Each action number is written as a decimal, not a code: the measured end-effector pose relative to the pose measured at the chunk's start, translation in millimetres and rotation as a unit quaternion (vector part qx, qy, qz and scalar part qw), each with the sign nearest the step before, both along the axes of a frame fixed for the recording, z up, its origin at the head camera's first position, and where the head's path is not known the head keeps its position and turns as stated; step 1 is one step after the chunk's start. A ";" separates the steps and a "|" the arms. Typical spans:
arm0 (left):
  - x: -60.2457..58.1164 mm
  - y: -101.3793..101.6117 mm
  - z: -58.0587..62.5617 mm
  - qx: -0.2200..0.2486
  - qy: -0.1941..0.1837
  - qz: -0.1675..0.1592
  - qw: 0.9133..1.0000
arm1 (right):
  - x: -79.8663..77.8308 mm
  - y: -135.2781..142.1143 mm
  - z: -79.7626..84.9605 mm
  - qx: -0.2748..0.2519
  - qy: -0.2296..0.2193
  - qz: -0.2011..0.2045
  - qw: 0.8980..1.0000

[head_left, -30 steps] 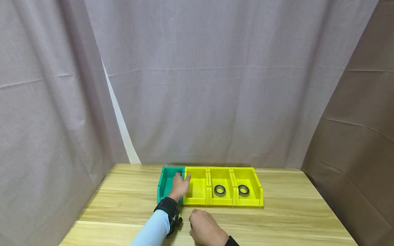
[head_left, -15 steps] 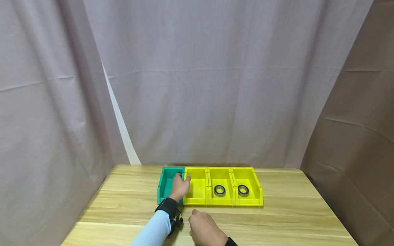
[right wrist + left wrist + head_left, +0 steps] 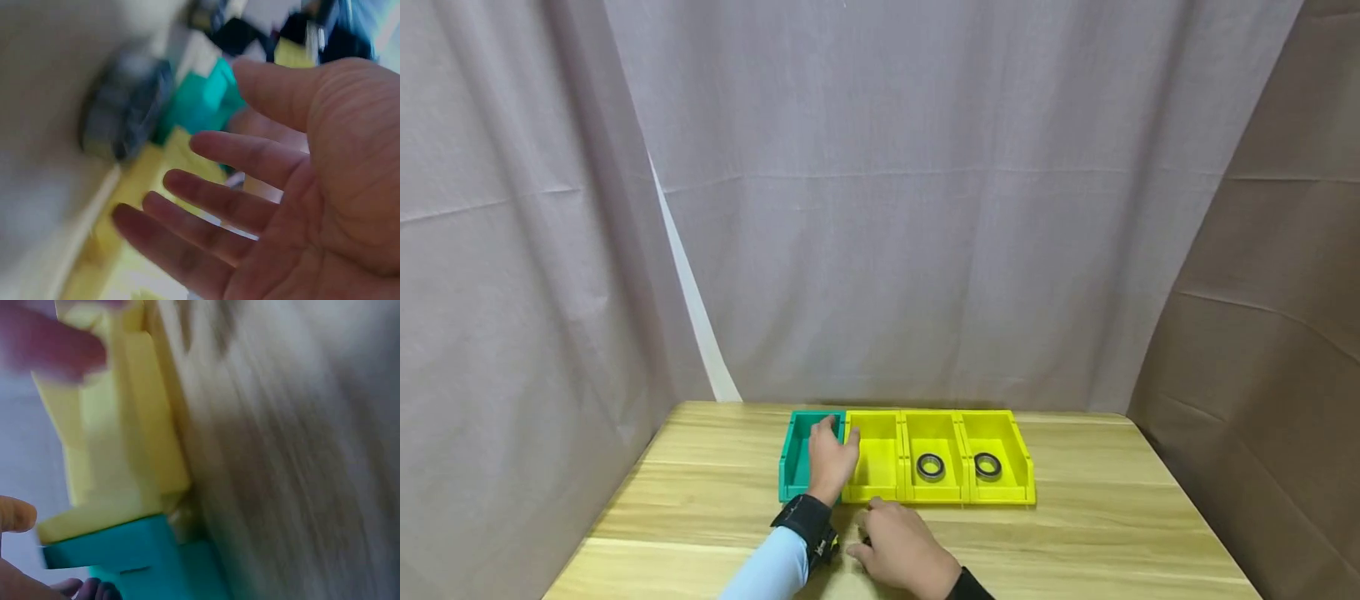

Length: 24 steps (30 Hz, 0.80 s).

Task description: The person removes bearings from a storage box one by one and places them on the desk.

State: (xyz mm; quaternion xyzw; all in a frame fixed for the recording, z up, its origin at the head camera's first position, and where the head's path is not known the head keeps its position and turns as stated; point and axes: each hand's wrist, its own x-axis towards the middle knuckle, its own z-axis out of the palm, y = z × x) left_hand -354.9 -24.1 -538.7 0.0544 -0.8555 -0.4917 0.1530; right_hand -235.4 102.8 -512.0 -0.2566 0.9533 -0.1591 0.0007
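Observation:
My left hand (image 3: 832, 458) straddles the side wall between the green bin (image 3: 797, 454) and the leftmost yellow bin (image 3: 874, 454), fingers on the green side, thumb (image 3: 17, 514) over the yellow side. In the left wrist view that thumb stands off the wall. My right hand (image 3: 901, 546) is low over the table in front of the bins, its fingers (image 3: 219, 200) spread with nothing in them. Beside them, a blurred dark ring-shaped bearing (image 3: 125, 103) shows in the right wrist view; in the head view the hand mostly hides it.
One ball bearing (image 3: 930, 478) lies in the middle yellow bin (image 3: 931, 429) and another bearing (image 3: 988, 477) in the right yellow bin (image 3: 1000, 429). The bins stand side by side on a wooden table (image 3: 1112, 517). Grey curtains (image 3: 880, 250) hang behind.
My right hand has loosened from a curled shape, its thumb and fingers now apart, and moved slightly forward. The left hand's fingers have shifted and straightened a little over the bin wall.

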 end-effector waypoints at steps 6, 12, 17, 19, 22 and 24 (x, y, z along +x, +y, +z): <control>29.7 0.9 14.3 -0.039 0.024 -0.051 0.998 | -13.4 36.4 18.3 -0.025 0.055 -0.085 0.995; 64.5 0.8 22.5 -0.069 0.016 -0.115 0.991 | -22.0 72.9 21.9 -0.042 0.089 -0.155 0.983; 87.6 5.5 24.8 -0.081 -0.007 -0.147 0.986 | -22.2 90.2 21.9 -0.068 0.111 -0.199 0.971; 93.2 8.3 25.9 -0.078 -0.011 -0.151 0.985 | -22.1 93.5 22.1 -0.073 0.123 -0.202 0.969; 97.7 12.3 26.8 -0.075 -0.013 -0.155 0.985 | -21.7 95.9 22.6 -0.077 0.127 -0.202 0.968; 98.7 14.4 27.4 -0.075 -0.014 -0.155 0.985 | -21.1 96.6 22.7 -0.076 0.125 -0.202 0.968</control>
